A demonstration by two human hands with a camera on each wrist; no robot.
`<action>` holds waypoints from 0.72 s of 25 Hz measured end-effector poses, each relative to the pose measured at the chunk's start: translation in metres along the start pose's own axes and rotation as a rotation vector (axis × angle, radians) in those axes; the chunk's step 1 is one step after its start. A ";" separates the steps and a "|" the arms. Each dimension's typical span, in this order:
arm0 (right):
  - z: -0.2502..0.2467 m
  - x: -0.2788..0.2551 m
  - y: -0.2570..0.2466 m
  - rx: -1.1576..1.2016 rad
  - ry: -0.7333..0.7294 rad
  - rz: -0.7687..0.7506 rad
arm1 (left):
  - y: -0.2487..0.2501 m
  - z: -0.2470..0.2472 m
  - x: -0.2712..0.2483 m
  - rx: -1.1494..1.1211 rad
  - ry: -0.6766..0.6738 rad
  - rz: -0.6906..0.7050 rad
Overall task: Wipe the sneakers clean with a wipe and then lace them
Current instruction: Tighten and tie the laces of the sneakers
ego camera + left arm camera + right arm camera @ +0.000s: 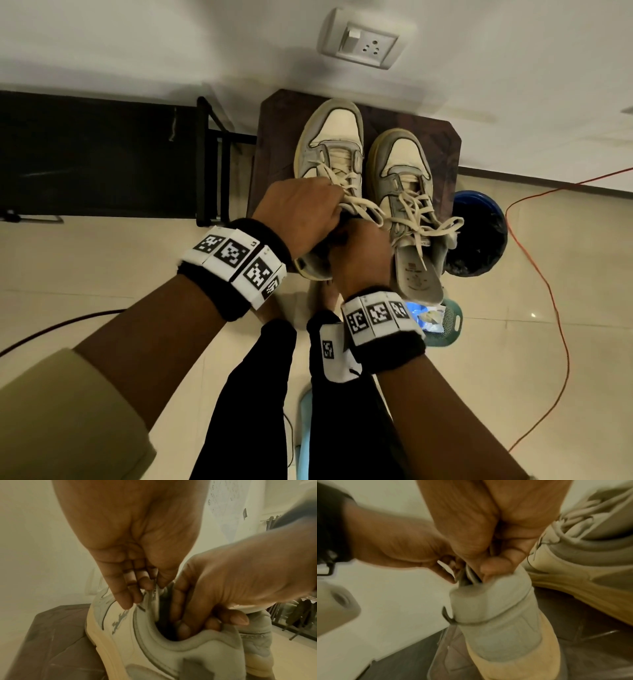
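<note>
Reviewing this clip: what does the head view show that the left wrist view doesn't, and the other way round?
Only the head view shows both sneakers side by side on the brown stool, the right sneaker with loose laces, the wall socket, the blue bin and the orange cable.

Only the left wrist view shows the right hand with fingers inside the collar and the left hand pinching the tongue.

Both show the two hands on the left sneaker.
</note>
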State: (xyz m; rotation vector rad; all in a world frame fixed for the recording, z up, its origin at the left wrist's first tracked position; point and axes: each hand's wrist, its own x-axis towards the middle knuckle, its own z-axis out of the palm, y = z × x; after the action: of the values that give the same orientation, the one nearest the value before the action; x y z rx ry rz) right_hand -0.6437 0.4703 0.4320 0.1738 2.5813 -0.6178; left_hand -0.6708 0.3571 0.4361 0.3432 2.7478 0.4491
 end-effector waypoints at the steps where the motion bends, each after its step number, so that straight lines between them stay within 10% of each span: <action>1: 0.000 0.002 -0.005 -0.036 -0.040 0.008 | 0.001 0.001 0.000 -0.010 0.000 -0.005; 6: -0.010 0.008 -0.005 -0.232 -0.212 -0.022 | -0.002 0.004 0.001 -0.026 0.029 -0.009; 12: -0.016 -0.015 0.014 -0.311 -0.059 -0.200 | -0.002 0.008 0.008 0.011 -0.003 0.057; 18: -0.008 0.007 0.016 -0.151 -0.448 0.069 | -0.003 0.009 0.000 0.139 0.064 0.091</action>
State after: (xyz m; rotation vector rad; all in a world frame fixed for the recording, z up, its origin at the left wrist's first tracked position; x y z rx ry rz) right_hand -0.6491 0.4879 0.4285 0.0641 2.1663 -0.3812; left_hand -0.6680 0.3565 0.4270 0.4977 2.8417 0.2975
